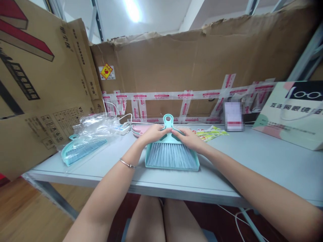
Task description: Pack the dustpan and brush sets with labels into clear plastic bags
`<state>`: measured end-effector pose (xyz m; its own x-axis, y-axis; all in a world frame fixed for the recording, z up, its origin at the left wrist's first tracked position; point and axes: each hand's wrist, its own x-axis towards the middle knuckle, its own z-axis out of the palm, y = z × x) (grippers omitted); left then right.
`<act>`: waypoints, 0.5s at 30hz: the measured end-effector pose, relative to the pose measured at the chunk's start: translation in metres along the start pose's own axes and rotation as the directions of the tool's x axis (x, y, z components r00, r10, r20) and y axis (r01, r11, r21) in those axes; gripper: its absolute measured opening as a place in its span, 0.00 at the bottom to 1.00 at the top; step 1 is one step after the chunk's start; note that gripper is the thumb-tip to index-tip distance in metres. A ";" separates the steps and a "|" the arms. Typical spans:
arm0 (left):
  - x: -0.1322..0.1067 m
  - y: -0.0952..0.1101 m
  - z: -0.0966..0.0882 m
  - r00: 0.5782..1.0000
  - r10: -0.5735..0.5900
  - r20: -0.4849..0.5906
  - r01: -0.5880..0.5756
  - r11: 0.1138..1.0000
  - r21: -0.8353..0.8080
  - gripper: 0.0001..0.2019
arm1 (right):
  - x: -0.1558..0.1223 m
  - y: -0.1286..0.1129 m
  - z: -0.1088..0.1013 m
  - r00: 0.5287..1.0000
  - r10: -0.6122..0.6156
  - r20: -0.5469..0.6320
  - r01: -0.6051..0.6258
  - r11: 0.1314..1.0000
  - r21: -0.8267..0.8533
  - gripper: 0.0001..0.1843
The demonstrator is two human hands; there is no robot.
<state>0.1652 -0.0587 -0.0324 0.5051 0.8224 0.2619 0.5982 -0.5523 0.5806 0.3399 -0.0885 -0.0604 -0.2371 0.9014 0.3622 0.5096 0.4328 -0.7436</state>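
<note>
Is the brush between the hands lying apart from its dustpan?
No, the brush sits nested in the dustpan, with the left hand and right hand on either side.

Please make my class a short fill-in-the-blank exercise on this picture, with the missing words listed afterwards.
1. Between the left hand and the right hand, a brush sits in a turquoise ____.
2. The metal bracelet is on the person's ____ arm.
3. The bag shows a picture of ____.

Missing words: dustpan; left; glasses.
</note>
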 end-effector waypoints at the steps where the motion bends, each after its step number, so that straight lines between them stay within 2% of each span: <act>1: 0.000 0.000 0.000 1.000 0.000 0.003 0.000 1.000 -0.004 0.26 | 0.000 0.000 0.001 1.000 0.001 -0.001 -0.001 1.000 0.010 0.24; 4: 0.000 0.000 -0.001 1.000 -0.003 0.000 0.003 1.000 -0.010 0.25 | 0.004 0.005 -0.004 0.997 -0.018 0.069 0.015 0.999 0.044 0.26; 6: -0.001 0.001 -0.001 1.000 -0.020 0.008 0.020 1.000 -0.009 0.25 | 0.012 0.014 -0.018 0.995 -0.002 0.102 0.001 1.000 0.010 0.28; 8: -0.003 0.003 -0.001 0.998 -0.047 0.028 0.047 0.999 -0.010 0.24 | 0.020 0.032 -0.038 0.995 0.100 0.012 -0.097 0.986 -0.135 0.29; 10: -0.004 0.005 -0.001 0.996 -0.071 0.045 0.072 0.997 -0.012 0.24 | 0.027 0.057 -0.060 0.962 0.204 -0.182 -0.254 0.915 -0.314 0.26; 11: -0.005 0.005 -0.002 0.996 -0.078 0.049 0.079 0.997 -0.012 0.24 | 0.028 0.071 -0.071 0.942 0.232 -0.242 -0.310 0.878 -0.366 0.23; 13: -0.005 0.006 -0.002 0.995 -0.078 0.058 0.078 0.997 -0.015 0.23 | 0.028 0.100 -0.089 0.911 0.282 -0.301 -0.397 0.800 -0.450 0.20; 15: -0.005 0.005 -0.002 0.996 -0.067 0.063 0.068 0.998 -0.016 0.23 | 0.025 0.126 -0.101 0.894 0.325 -0.310 -0.446 0.726 -0.524 0.22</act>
<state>0.1648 -0.0654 -0.0292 0.5022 0.8473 0.1731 0.6214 -0.4928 0.6092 0.4817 -0.0128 -0.0880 0.2101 0.9434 0.2565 0.9089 -0.0918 -0.4067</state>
